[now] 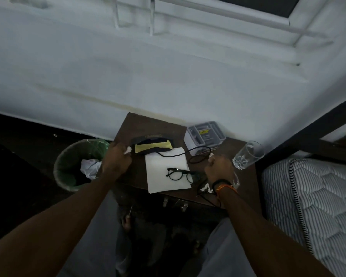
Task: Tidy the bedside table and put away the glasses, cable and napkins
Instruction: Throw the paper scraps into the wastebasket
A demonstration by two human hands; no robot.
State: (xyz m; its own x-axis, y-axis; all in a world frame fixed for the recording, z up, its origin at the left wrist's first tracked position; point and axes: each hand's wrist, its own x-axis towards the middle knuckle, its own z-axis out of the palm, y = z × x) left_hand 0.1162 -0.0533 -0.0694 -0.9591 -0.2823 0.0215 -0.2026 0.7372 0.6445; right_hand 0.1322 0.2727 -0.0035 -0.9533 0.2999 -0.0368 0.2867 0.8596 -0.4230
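My left hand (116, 158) is closed round a small white wad (127, 150), probably a crumpled napkin, held at the table's left edge just beside the green bin (72, 156). I judge it's there because the bin is the drop spot; one crumpled paper (90, 169) already lies inside. My right hand (218, 168) is fisted too, with a white bit (210, 156) poking out the top. Can't tell if that's a napkin scrap or a cable plug.

The glasses (180, 173) lie on the flat white napkin sheet (166, 172) mid-table (132, 176), arms unfolded, long axis running left-right, lenses toward the near edge. The open case (153, 145) sits just beyond the sheet, long axis also left-right, mouth up, so the glasses can go straight in.

The black cable (198, 156) loops from the case across the sheet's far corner toward the grey box (205, 136), running mostly left-right. More cable and white scraps (206, 187) lie at the near right edge under my wrist. An empty glass tumbler (248, 157) stands far right.
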